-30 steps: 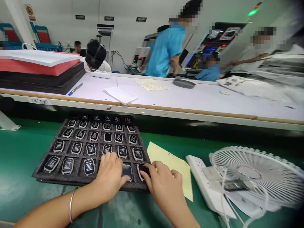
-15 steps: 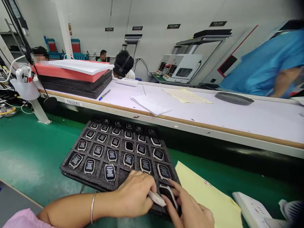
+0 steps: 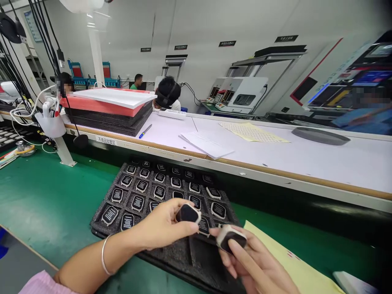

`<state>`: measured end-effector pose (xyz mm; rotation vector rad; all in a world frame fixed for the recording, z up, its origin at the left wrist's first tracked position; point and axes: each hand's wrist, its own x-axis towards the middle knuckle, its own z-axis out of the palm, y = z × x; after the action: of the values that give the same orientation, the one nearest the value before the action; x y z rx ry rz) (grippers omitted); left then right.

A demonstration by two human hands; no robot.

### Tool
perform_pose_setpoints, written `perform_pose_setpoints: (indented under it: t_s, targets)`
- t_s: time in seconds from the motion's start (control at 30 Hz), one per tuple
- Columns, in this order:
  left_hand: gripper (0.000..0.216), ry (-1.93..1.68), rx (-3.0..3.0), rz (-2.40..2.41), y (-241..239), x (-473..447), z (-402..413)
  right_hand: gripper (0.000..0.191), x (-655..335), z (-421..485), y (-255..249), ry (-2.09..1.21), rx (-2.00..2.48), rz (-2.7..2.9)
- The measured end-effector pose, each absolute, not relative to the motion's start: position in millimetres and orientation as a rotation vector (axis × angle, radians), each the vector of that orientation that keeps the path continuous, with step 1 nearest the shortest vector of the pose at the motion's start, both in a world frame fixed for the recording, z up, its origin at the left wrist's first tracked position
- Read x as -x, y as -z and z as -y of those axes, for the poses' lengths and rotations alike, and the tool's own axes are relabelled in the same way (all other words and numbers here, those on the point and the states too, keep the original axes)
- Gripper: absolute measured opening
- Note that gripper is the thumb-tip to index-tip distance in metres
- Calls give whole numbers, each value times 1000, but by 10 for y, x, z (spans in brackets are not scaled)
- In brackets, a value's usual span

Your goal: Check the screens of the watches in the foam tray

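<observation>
My left hand (image 3: 165, 226) is closed around a smartwatch case (image 3: 187, 214) with a dark screen, held above the tray. To its right, my right hand (image 3: 254, 261) pinches another smartwatch case (image 3: 232, 238), pale-rimmed and strapless, its thumb across the dark face. Below both hands lies a black foam tray (image 3: 171, 265) with square pockets. Rows of smartwatches (image 3: 137, 202) fill its far and left pockets, many with white text lit on the screens. Pockets at the near right are bare, and my left hand hides part of the middle rows.
A yellow sheet (image 3: 275, 253) lies right of the tray on the green bench (image 3: 76, 196), near a white power strip (image 3: 352, 281). A raised white shelf (image 3: 260, 159) runs behind, bearing stacked foam sheets (image 3: 107, 118), a pen (image 3: 145, 131) and papers (image 3: 205, 143). Other people sit beyond.
Both hands have lifted from the tray's near right corner, each with a smartwatch case. The view has shifted, and the person in blue at right has moved.
</observation>
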<state>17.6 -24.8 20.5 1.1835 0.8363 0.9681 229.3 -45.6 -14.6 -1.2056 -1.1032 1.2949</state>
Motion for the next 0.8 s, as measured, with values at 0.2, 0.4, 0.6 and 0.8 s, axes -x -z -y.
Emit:
perform_pose_setpoints:
  t_s: [0.2,0.4,0.6,0.8]
  targets:
    - [41,-1080,-1191,-926,-442,79,198,45,-1676,178,-226,-1713,901,786]
    - [45,-1166,-1177,-851,-680,156,199,43,-1427,115,-487,-1612,738,909]
    - [44,-1214,-1177,-885,-566,147,88,38,-1369,4,-374,-1751,736,908]
    - [42,-1218,-1273,-1028,-473,160,-18,40,-1465,-68,-380,-1663,789,930]
